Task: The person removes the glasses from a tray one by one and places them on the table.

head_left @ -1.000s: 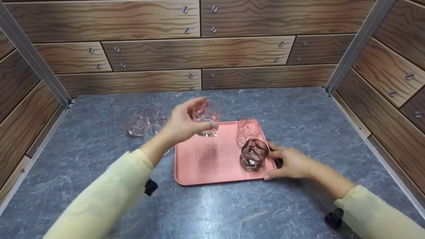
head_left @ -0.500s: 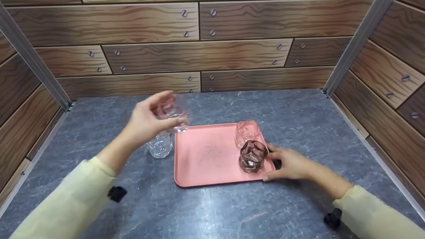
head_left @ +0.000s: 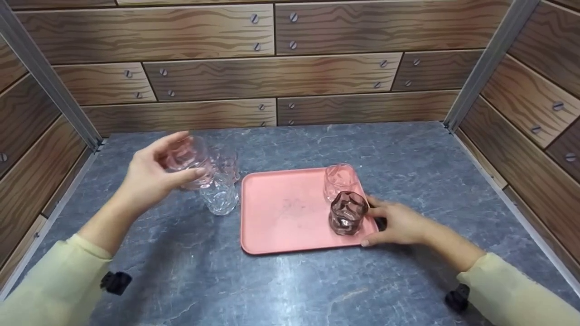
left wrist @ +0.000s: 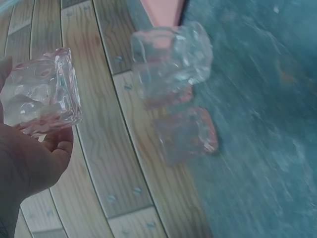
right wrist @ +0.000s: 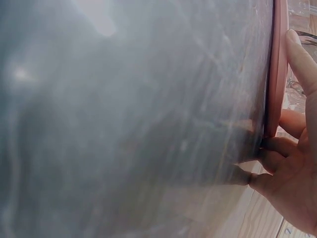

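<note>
I see the left hand (head_left: pixel 152 174) pinching a pink glass (left wrist: pixel 49 94), upright, axis near vertical, aloft left of the tray (head_left: pixel 272 226). Right hand (head_left: pixel 399 224) pinches tray edge. Tray glasses (head_left: pixel 347 215): two; table glasses (head_left: pixel 222 199): three.

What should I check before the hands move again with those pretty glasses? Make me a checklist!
1. Left hand grips the held glass with thumb and fingers: ok.
2. Right hand holds the edge of the pink tray: ok.
3. Dark glass upright on the tray: ok.
4. Dark glass not touching the pinkish glass behind it: cannot tell, they overlap in view.
5. All glasses on the tray: not ok, a clear glass stands left of it.
</note>
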The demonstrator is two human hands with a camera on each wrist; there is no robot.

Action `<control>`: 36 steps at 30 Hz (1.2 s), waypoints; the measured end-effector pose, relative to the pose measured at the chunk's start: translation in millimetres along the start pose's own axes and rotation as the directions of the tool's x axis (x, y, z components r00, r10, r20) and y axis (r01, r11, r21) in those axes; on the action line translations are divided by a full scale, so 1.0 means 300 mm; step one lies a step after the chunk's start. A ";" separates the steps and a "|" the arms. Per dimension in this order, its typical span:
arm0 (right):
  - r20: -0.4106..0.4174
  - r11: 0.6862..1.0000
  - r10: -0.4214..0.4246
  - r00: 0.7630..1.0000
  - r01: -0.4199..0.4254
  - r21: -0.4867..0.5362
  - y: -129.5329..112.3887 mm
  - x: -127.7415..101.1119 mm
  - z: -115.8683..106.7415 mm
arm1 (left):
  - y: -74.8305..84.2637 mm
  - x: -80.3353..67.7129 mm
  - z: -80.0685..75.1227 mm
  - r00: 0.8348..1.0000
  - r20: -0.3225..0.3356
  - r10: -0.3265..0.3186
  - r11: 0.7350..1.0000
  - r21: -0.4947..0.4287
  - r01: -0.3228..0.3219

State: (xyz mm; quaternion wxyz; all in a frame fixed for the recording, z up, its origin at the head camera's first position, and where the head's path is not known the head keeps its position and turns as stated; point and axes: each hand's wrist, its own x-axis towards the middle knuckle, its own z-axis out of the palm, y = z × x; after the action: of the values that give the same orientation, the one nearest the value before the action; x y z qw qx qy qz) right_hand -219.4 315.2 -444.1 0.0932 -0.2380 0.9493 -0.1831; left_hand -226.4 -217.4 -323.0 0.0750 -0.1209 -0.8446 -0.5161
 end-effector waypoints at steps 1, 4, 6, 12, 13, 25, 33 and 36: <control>0.002 1.000 0.002 1.000 -0.002 0.002 0.001 0.000 0.001 | -0.011 -0.006 -0.009 1.000 -0.006 0.001 1.000 0.020 0.000; 0.001 1.000 0.001 1.000 -0.001 0.005 0.004 -0.001 0.003 | -0.043 -0.020 -0.032 1.000 -0.019 -0.007 0.998 0.055 0.008; -0.001 1.000 -0.002 1.000 0.002 0.005 0.005 -0.001 0.004 | -0.066 -0.027 -0.044 1.000 -0.026 -0.011 0.998 0.065 0.013; -0.003 1.000 0.005 1.000 -0.005 0.010 0.010 -0.004 0.004 | -0.139 -0.043 -0.063 0.999 -0.045 -0.025 0.997 0.070 0.028; -0.004 1.000 0.001 1.000 -0.001 0.009 0.009 -0.004 0.003 | -0.150 -0.046 -0.064 0.998 -0.045 -0.031 0.997 0.067 0.034; -0.020 1.000 -0.031 0.999 0.031 -0.003 0.010 -0.004 0.004 | -0.255 -0.063 -0.063 0.992 -0.012 -0.125 0.990 0.058 0.126; -0.002 1.000 0.007 1.000 -0.007 -0.004 0.005 -0.001 0.006 | -0.316 -0.058 -0.044 0.988 -0.014 -0.152 0.985 0.084 0.152; -0.003 1.000 0.008 1.000 -0.008 -0.005 0.005 0.001 0.005 | -0.334 -0.053 -0.037 0.988 -0.022 -0.155 0.984 0.086 0.156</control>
State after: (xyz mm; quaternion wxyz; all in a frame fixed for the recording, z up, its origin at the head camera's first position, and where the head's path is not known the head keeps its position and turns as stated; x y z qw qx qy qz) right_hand -220.0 315.7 -446.0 0.0920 -0.2341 0.9508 -0.1808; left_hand -239.3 -273.3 -407.5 0.0460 -0.0473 -0.8728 -0.4836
